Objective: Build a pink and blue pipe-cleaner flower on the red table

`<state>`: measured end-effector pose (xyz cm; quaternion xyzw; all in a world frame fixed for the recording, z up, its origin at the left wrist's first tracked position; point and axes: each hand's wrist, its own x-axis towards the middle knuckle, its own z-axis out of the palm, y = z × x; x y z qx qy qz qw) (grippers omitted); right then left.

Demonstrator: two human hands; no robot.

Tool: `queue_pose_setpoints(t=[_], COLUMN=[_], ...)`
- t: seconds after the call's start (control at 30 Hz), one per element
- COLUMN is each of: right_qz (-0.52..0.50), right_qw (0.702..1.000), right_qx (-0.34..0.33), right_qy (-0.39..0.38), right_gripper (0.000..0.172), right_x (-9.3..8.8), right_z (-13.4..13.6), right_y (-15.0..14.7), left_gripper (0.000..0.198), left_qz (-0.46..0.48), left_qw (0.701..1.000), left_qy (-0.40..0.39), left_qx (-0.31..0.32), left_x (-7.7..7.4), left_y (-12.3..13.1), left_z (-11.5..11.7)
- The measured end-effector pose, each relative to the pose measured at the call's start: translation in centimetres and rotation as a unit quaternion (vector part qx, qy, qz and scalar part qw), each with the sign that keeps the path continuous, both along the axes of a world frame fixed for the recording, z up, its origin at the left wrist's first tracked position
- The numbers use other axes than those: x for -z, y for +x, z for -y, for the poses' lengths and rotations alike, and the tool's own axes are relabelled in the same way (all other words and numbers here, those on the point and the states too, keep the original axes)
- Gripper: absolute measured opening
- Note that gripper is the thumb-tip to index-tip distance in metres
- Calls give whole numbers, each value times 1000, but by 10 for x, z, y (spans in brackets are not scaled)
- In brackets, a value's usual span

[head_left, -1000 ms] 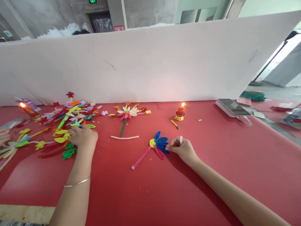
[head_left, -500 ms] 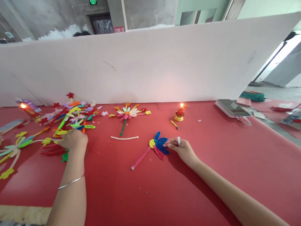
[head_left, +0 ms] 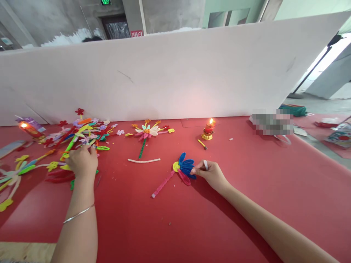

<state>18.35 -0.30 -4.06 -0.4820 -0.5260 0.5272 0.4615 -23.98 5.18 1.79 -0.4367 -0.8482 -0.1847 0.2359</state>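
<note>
Red cloth covers the table (head_left: pixel 246 204), which fills the lower half of the frame. A white board (head_left: pixel 175 73) stands along its far edge and spans the middle. At the upper left of the table lies a heap of pipe-cleaner flowers (head_left: pixel 82 133) in many colours.

The left hand (head_left: pixel 80 160) rests on the near edge of that heap, palm down and fingers curled into the pieces. Whether its grip has closed on any of them cannot be told. A thin silver bracelet (head_left: pixel 78 213) circles that forearm.

The right hand (head_left: pixel 211 173), right of centre, reaches in from the lower right. Its grip is pinched, thumb and forefinger together, on the edge of the blue flower (head_left: pixel 186 167). That flower lies flat on the table at mid-frame, with its yellow coil to the left and its pink stem running down-left.

Beyond it lies a white daisy (head_left: pixel 146 130) with a green stem, and a white strip (head_left: pixel 144 160) lies across the stem's foot. A lit candle (head_left: pixel 207 130) stands near the board, with a short yellow stick (head_left: pixel 203 143) just beside it.
</note>
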Motion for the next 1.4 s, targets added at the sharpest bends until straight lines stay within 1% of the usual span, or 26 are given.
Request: queue_pose_setpoints(t=[0.1,0.17,0.23,0.3,0.37,0.47,0.5,0.57,0.63,0.67,0.7,0.77,0.83,0.93,1.03,1.17,1.23,1.3,1.4], right_qz=[7,2,-15,-32,-33,14,36,75,99,102,96,59,19,5,0,3,7,5,-2], right_qw=[1000,1000,1000,999,999,1000,999,996,992,991,990,991,991,992,994,998,998,998,999], right_qx=[-10,-13,-18,-22,-18,-17,-10,20,65,83,96,107,108,106,92,24,-9,-21,-9], right_qy=[0,3,4,3,5,22,30,40,36,35,38,58,80,69,50,58,59,54,45], right_gripper=[35,37,40,43,44,41,42,50,57,57,55,42,33,32,30,32,30,28,30], right_x=[2,3,2,1,-2,-5,-7,-9,-11,-11,-12,-14,-15,-17,-20,-23,-23,-23,-23], right_z=[0,0,1,1,1,0,0,-1,-3,-5,-6,-7,-7,-5,0,7,9,11,11], right_y=[0,0,-1,-1,-1,2,4,8,12,14,16,17,17,13,9,4,2,0,-1], left_gripper=[30,27,36,41,34,28,28,28,31,33,35,35,33,32,33,34,34,33,29], left_qz=[17,71,160,252,327,428,458,498,506,500,497,485,459,415,390,363,348,323,274], left_qw=[993,977,948,912,875,821,804,770,746,738,725,704,695,689,679,669,665,671,687], left_qy=[72,113,148,158,140,108,88,40,-10,-34,-62,-104,-139,-170,-184,-200,-203,-199,-181], left_qx=[92,165,230,284,329,361,370,396,432,452,472,509,536,569,594,617,629,638,648], left_x=[-1,-1,0,2,5,8,9,9,7,7,6,5,6,9,13,16,16,17,16], left_y=[8,16,27,38,52,80,92,118,143,154,164,181,194,208,216,222,224,225,227], left_z=[-4,-8,-12,-16,-21,-22,-21,-15,-5,1,7,18,29,40,46,51,54,56,60])
